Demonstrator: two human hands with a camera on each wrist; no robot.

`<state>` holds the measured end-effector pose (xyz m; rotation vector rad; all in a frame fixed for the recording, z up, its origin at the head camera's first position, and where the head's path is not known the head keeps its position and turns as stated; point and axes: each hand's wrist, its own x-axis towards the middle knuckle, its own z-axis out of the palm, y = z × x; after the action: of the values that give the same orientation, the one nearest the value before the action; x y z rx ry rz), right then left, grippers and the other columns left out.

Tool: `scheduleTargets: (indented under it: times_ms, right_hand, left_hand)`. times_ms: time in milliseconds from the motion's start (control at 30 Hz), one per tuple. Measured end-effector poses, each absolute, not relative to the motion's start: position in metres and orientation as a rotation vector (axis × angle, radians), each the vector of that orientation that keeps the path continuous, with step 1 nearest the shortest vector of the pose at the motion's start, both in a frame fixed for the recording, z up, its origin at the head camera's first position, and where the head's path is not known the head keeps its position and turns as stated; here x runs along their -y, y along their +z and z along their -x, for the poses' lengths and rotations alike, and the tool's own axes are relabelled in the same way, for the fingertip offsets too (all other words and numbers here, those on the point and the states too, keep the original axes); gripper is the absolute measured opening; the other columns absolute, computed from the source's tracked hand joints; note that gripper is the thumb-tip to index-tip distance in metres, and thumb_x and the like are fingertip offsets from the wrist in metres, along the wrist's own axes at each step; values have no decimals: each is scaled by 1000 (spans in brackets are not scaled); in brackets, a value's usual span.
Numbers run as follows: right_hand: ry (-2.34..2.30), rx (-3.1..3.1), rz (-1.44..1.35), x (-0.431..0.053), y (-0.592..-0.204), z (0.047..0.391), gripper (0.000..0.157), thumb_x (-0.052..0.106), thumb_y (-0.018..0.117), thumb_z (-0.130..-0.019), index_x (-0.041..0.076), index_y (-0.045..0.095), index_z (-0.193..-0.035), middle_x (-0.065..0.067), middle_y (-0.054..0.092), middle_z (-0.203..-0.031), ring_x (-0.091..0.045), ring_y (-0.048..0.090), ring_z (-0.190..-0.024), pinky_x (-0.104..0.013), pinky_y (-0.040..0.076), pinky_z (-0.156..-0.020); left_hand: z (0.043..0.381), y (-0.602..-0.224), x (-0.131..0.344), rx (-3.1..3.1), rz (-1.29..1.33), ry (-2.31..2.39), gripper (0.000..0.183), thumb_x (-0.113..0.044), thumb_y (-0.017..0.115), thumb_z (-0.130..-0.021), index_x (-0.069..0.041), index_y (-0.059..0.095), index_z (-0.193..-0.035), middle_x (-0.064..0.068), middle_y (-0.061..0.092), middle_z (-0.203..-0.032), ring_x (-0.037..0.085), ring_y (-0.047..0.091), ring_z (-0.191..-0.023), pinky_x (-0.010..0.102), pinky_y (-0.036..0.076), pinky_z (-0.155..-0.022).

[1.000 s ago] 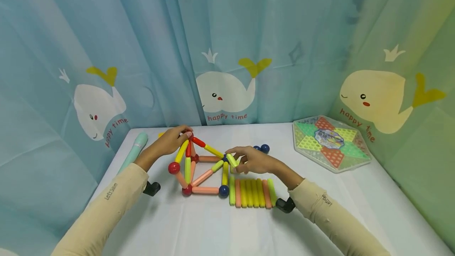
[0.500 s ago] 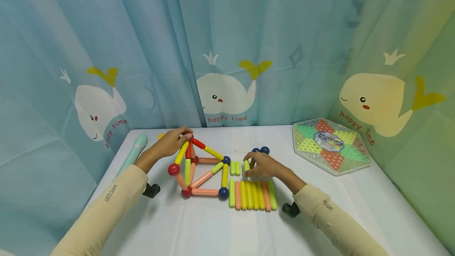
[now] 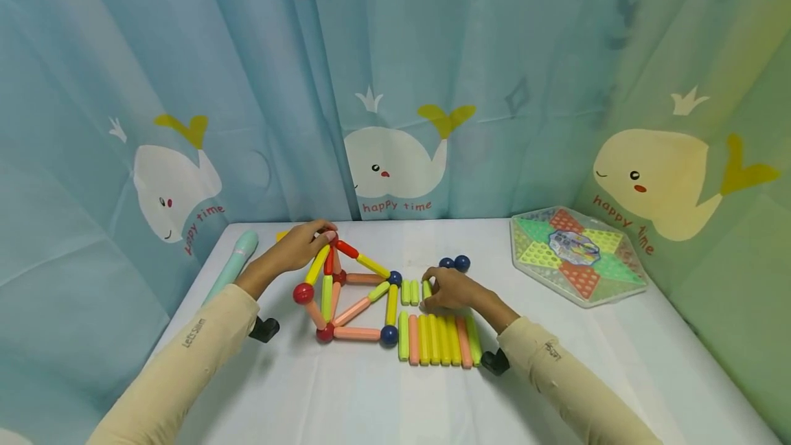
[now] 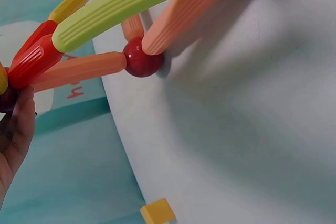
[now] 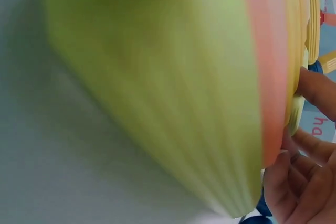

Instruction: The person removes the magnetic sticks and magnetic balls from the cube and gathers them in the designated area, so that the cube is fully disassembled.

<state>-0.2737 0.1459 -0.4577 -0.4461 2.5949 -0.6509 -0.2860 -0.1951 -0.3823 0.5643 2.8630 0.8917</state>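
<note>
A frame of coloured building sticks and balls stands on the table, with a yellow stick (image 3: 392, 305) along its right side. At its peak my left hand (image 3: 301, 246) holds the red ball (image 3: 334, 239); the left wrist view has the fingertips (image 4: 23, 111) right at that joint. My right hand (image 3: 454, 288) pinches a short green stick (image 3: 426, 289) between thumb and finger, upright beside two more short green sticks (image 3: 410, 292). Just in front lies a row of longer sticks (image 3: 435, 340) in green, pink and yellow. In the right wrist view, a near green stick (image 5: 157, 87) fills much of the picture.
Two dark blue balls (image 3: 461, 263) lie behind my right hand. A hexagonal game board (image 3: 577, 253) rests at the back right. On the left is a mint-green tube-shaped object (image 3: 237, 256), and a yellow block (image 4: 157, 211) sits near the table's back edge.
My right hand has moved right from the frame's blue ball, then slightly back left, with a short green stick pinched. Two short green sticks now show on the table. The left hand stays put.
</note>
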Motion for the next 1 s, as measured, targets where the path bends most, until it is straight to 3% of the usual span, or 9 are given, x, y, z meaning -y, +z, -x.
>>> scheduleTargets:
  times_ms: [267,500,767,1000]
  right_hand:
    - [-638,-2564,457,-141,-455,278,68,28,86,-80,8,54,-136,-6,69,-103,-17,63,-92,-41,55,-92]
    - [-643,-2555,456,-141,-453,279,68,28,85,-81,8,53,-137,-6,68,-104,-17,63,-91,-41,55,-92]
    - [-667,-2556,450,-141,-455,277,78,27,84,-83,8,44,-147,-9,69,-113,-19,63,-100,-44,53,-98]
    - [-716,-2582,479,-146,-455,272,73,27,81,-86,7,45,-146,-9,69,-113,-20,64,-99,-44,53,-97]
  left_hand:
    - [287,-384,196,-2861,-563,900,37,-30,46,-108,-5,56,-134,11,67,-116,27,61,-104,46,51,-97]
    - [286,-382,196,-2859,-535,902,38,-30,45,-108,-5,55,-135,12,67,-118,29,61,-106,47,51,-98]
    - [285,-382,195,-2872,-535,886,39,-31,44,-108,-6,56,-135,12,67,-118,29,61,-106,47,51,-98]
    - [285,-380,194,-2866,-535,894,37,-30,46,-108,-6,57,-133,12,67,-117,28,60,-105,46,51,-97]
